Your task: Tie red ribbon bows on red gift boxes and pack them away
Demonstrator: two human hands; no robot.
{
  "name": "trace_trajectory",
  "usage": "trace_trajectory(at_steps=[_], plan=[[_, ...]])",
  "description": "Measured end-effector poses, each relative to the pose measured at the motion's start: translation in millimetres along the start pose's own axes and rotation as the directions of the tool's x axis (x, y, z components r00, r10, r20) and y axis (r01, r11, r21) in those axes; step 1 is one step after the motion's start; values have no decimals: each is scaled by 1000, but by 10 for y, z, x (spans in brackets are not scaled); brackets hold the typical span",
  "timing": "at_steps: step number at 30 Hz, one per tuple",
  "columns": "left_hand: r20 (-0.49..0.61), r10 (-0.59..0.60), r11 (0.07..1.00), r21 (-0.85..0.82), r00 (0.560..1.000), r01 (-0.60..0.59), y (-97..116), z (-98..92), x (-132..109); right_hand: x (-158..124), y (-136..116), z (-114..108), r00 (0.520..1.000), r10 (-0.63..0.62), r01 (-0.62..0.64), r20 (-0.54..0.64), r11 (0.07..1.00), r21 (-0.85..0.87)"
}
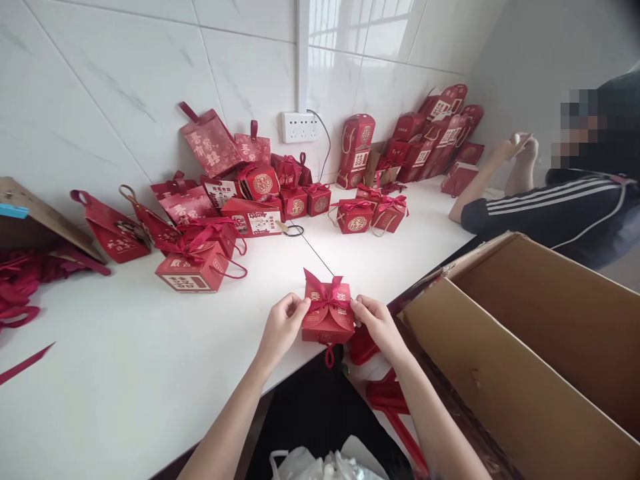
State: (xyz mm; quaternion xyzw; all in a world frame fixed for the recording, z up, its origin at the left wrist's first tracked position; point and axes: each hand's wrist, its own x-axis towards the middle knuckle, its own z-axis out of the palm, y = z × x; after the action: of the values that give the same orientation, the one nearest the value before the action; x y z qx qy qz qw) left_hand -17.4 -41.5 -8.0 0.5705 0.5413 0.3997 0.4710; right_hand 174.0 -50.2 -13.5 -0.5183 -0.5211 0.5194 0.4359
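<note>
A small red gift box (327, 327) with gold lettering sits at the table's front edge, its scalloped top flaps folded over. A dark red satin ribbon (329, 293) is tied in a bow across its top. On the left side of the bow, the thumb and forefinger of my left hand (286, 320) are pinched together on the ribbon. My right hand (376, 321) pinches the ribbon at the right side, close to the box's upper corner. Below the box's front hangs a red cord handle (329, 356).
Several red gift boxes (193, 267) and bags line the wall. Loose ribbons (20, 287) lie at far left. A large open cardboard box (480, 347) stands at right, beside a red stool (387, 393). Another person (555, 207) sits at the far right. A power strip (300, 127) is on the wall.
</note>
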Motion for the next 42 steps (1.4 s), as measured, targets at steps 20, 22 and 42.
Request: trace_trajectory(at_steps=[20,22,42], plan=[[142,103,989,88,985,-116,-94,-140,14,49,159,-145,985,-171,172,17,985,-12],[2,122,984,132,992,-122,-118,-208,64,-39,101,-114,985,-173,173,9,982,-72],[-47,86,990,-110,995,-91,-158,-394,332,194,-61,13,938,-260,315,230,916,-249]])
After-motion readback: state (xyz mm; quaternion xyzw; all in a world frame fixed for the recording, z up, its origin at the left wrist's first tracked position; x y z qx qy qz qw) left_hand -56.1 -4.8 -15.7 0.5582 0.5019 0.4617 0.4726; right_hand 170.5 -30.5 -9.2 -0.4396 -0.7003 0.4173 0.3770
